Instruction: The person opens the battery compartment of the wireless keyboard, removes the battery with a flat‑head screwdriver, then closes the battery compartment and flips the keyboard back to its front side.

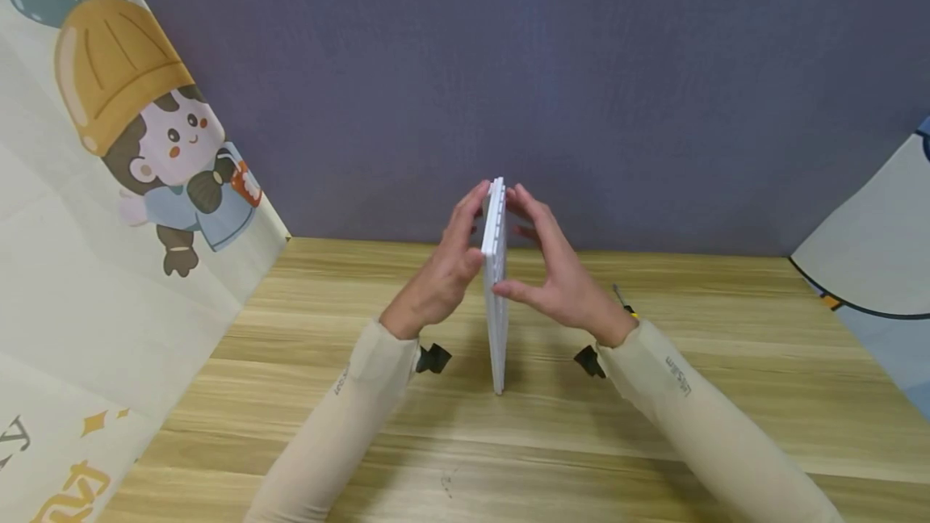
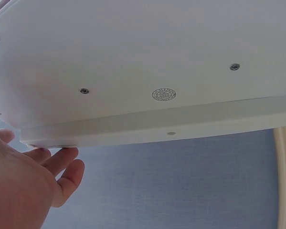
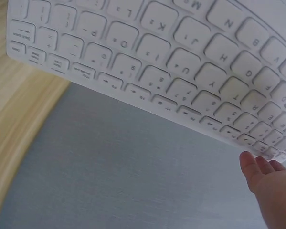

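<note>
A white keyboard (image 1: 497, 289) stands upright on one short end on the wooden table, its thin long edge facing me. My left hand (image 1: 443, 273) lies along its back, fingers reaching up toward the top end. The back (image 2: 133, 57) shows several small screws and an oval stamp in the left wrist view, with my left fingers (image 2: 61, 160) at a corner. On the key side is my right hand (image 1: 563, 281), thumb tip at the keys and fingers spread near the top end. The white keys (image 3: 154, 52) fill the right wrist view, my right fingers (image 3: 251, 167) by the far corner.
A small screwdriver (image 1: 629, 309) with a black and yellow handle lies on the table (image 1: 349, 434) behind my right wrist. A dark grey panel (image 1: 508, 63) rises at the table's back edge. A printed cloth (image 1: 73, 281) hangs at the left.
</note>
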Motion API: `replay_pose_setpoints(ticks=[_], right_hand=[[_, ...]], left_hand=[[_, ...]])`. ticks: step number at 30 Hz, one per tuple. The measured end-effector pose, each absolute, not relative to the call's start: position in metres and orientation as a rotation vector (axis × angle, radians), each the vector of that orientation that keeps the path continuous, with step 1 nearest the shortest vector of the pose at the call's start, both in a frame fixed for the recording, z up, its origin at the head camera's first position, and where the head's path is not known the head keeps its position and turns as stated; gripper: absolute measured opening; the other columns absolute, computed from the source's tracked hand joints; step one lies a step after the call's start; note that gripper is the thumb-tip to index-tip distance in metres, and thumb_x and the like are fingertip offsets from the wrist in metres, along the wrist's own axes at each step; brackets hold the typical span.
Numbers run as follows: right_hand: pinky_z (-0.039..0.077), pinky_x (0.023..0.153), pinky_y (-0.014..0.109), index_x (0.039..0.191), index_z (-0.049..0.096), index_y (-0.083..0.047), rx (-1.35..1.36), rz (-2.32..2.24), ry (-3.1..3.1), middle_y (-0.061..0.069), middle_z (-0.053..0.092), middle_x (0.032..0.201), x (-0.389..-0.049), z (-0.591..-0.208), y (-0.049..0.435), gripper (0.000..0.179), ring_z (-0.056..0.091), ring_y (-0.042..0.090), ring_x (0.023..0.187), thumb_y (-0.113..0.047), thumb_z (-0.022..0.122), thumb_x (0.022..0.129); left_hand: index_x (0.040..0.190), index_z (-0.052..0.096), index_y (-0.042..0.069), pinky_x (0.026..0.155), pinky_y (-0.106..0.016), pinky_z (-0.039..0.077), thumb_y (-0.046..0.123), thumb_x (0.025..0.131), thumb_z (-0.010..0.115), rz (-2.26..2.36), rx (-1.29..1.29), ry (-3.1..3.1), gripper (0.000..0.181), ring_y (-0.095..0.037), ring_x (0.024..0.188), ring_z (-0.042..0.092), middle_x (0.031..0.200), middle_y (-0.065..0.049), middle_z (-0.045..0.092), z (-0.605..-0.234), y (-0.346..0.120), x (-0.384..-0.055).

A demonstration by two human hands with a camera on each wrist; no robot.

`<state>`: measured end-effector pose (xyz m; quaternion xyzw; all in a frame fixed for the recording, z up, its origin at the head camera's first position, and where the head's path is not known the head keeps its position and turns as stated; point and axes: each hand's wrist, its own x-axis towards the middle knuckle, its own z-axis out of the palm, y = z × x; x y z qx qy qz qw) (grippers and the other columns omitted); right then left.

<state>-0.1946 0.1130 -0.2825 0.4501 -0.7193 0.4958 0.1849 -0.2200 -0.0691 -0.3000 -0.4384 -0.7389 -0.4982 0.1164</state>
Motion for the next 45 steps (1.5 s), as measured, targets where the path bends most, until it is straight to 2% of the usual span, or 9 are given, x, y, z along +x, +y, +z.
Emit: replay_pose_setpoints(ticks=[8,12,16,19,23,31,38,42,45], right_hand=[[0.03,0.102,0.056,0.144,0.011,0.013,1.262,1.359,-2.008,0.032,0.022,0.144,-0.194,-0.274,0.116,0.106,0.027,0.044,0.132,-0.053,0.064,0.081],[0.03,0.1,0.06,0.143,0.011,0.014,1.267,1.351,-1.989,0.033,0.023,0.143,-0.195,-0.271,0.118,0.105,0.028,0.044,0.13,-0.052,0.065,0.082],[0.028,0.101,0.06,0.143,0.012,0.014,1.273,1.35,-1.99,0.032,0.022,0.143,-0.195,-0.269,0.119,0.103,0.027,0.043,0.131,-0.051,0.064,0.083],[0.028,0.101,0.059,0.143,0.013,0.013,1.273,1.348,-1.99,0.03,0.023,0.144,-0.195,-0.268,0.12,0.102,0.026,0.043,0.131,-0.051,0.063,0.083],[0.03,0.1,0.06,0.142,0.013,0.015,1.273,1.341,-1.981,0.03,0.023,0.144,-0.196,-0.267,0.122,0.102,0.027,0.043,0.13,-0.052,0.062,0.084],[0.03,0.098,0.062,0.141,0.013,0.018,1.274,1.329,-1.966,0.035,0.023,0.142,-0.195,-0.263,0.122,0.102,0.028,0.045,0.127,-0.054,0.059,0.085],[0.03,0.098,0.062,0.14,0.016,0.018,1.248,1.294,-2.004,0.033,0.025,0.141,-0.191,-0.259,0.125,0.1,0.029,0.044,0.127,-0.057,0.054,0.087],[0.03,0.098,0.062,0.14,0.018,0.018,1.229,1.303,-2.014,0.033,0.025,0.141,-0.188,-0.26,0.13,0.1,0.029,0.044,0.127,-0.06,0.051,0.088],[0.031,0.097,0.061,0.141,0.019,0.017,1.214,1.315,-2.009,0.03,0.027,0.142,-0.189,-0.264,0.137,0.099,0.03,0.042,0.127,-0.06,0.051,0.087]], left_hand=[[0.152,-0.003,0.017,0.104,-0.048,0.028,0.079,0.083,0.02,-1.485,-1.275,-2.17,0.095,-0.027,0.135,0.02,0.155,-0.005,0.006,-0.304,-0.065,-0.22],[0.152,-0.003,0.016,0.106,-0.05,0.024,0.077,0.085,0.02,-1.455,-1.286,-2.177,0.094,-0.03,0.137,0.017,0.156,-0.003,0.004,-0.305,-0.063,-0.22],[0.152,-0.003,0.014,0.107,-0.052,0.021,0.076,0.086,0.02,-1.419,-1.293,-2.176,0.093,-0.024,0.137,0.016,0.156,-0.002,0.003,-0.308,-0.062,-0.221],[0.152,-0.002,0.014,0.106,-0.054,0.019,0.075,0.086,0.02,-1.407,-1.294,-2.171,0.093,-0.027,0.137,0.017,0.156,-0.001,0.004,-0.309,-0.061,-0.222],[0.152,-0.002,0.014,0.106,-0.052,0.021,0.075,0.087,0.02,-1.396,-1.289,-2.174,0.092,-0.03,0.136,0.02,0.157,0.0,0.004,-0.309,-0.06,-0.221],[0.152,-0.004,0.015,0.105,-0.055,0.02,0.076,0.086,0.02,-1.375,-1.283,-2.197,0.094,-0.026,0.136,0.02,0.157,0.0,0.003,-0.311,-0.059,-0.221],[0.152,-0.004,0.013,0.108,-0.054,0.015,0.076,0.086,0.023,-1.372,-1.289,-2.222,0.096,-0.021,0.14,0.012,0.157,-0.001,0.002,-0.318,-0.056,-0.221],[0.152,-0.003,0.014,0.108,-0.053,0.015,0.076,0.086,0.025,-1.357,-1.293,-2.268,0.095,-0.019,0.14,0.011,0.157,-0.003,0.004,-0.324,-0.053,-0.221],[0.152,-0.002,0.016,0.106,-0.054,0.021,0.077,0.084,0.027,-1.363,-1.286,-2.313,0.096,-0.019,0.138,0.016,0.156,-0.004,0.006,-0.327,-0.049,-0.22]])
